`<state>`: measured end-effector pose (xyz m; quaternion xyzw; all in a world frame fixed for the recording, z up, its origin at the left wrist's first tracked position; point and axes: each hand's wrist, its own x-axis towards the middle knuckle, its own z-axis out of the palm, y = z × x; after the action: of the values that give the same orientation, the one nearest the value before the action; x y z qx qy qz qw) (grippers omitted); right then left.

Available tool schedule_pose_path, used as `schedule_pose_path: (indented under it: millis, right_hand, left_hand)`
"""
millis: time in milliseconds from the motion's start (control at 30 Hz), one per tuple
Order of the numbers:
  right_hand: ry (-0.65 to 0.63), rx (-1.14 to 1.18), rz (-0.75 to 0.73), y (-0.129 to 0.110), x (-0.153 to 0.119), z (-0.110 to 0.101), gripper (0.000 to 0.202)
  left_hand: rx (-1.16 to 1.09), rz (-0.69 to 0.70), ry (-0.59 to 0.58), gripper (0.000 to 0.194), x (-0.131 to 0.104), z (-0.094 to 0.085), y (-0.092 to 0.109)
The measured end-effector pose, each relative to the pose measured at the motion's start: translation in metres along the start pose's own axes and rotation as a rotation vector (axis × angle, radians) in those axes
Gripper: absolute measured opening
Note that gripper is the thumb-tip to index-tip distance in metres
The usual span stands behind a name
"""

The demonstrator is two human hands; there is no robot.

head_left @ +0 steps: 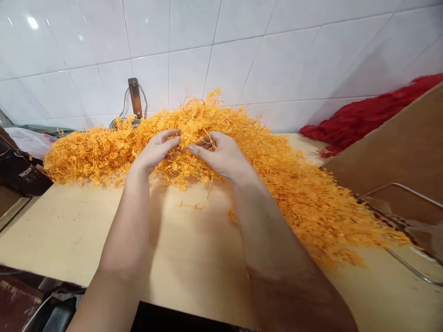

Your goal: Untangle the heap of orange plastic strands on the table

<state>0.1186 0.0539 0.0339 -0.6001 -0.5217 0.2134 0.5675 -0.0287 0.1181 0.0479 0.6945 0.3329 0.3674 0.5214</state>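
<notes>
A long heap of orange artificial foliage [294, 184], thin and finely branched like plastic sprigs, stretches across the wooden table. Near the middle of the heap, my left hand [157, 150] has its fingers and thumb curled into the orange strands. Just to its right, my right hand [221, 154] is bent around more of the same sprigs, with a thin stem at its fingers. Foliage hides some fingertips of both hands. A small loose orange sprig [192, 206] lies on the bare wood in front.
Behind the heap stands a small upright brown and black tool [134, 97] with a cord, against the tiled wall [242, 60]. Red feathery material [370, 113] and a cardboard piece [391, 143] sit at right. A black item marked "VACUUM" [24, 170] is at left on the tabletop's [86, 230] edge.
</notes>
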Motion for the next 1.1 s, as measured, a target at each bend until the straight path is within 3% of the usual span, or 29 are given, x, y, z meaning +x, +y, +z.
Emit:
schedule_pose_path:
  millis: [100, 267, 400, 700, 933, 1000, 1100]
  right_hand:
    - [0.081, -0.036, -0.027, 0.01, 0.006, 0.005, 0.028]
    - [-0.064, 0.073, 0.039, 0.01, 0.004, 0.008, 0.021]
    - [-0.094, 0.198, 0.045, 0.003, -0.001, 0.006, 0.019]
    - [-0.126, 0.209, -0.014, 0.003, -0.001, 0.006, 0.041]
    - [-0.084, 0.223, -0.002, 0.006, 0.0, 0.008, 0.054]
    - [-0.07, 0.262, 0.008, 0.009, 0.002, 0.009, 0.054]
    - [-0.033, 0.303, 0.04, 0.011, 0.003, 0.011, 0.045]
  left_hand:
    - [0.011, 0.009, -0.028, 0.033, -0.001, 0.0, -0.001]
    - [-0.033, 0.032, -0.089, 0.03, -0.002, -0.003, -0.003]
    - [-0.001, 0.089, -0.096, 0.03, -0.001, -0.006, -0.003]
    - [0.082, 0.093, 0.11, 0.013, 0.003, 0.001, -0.001]
    - [0.054, 0.082, -0.108, 0.014, 0.0, 0.001, -0.003]
    - [0.073, 0.077, -0.121, 0.007, -0.001, 0.005, -0.002]
    - [0.08, 0.033, -0.066, 0.012, -0.001, 0.013, 0.001]
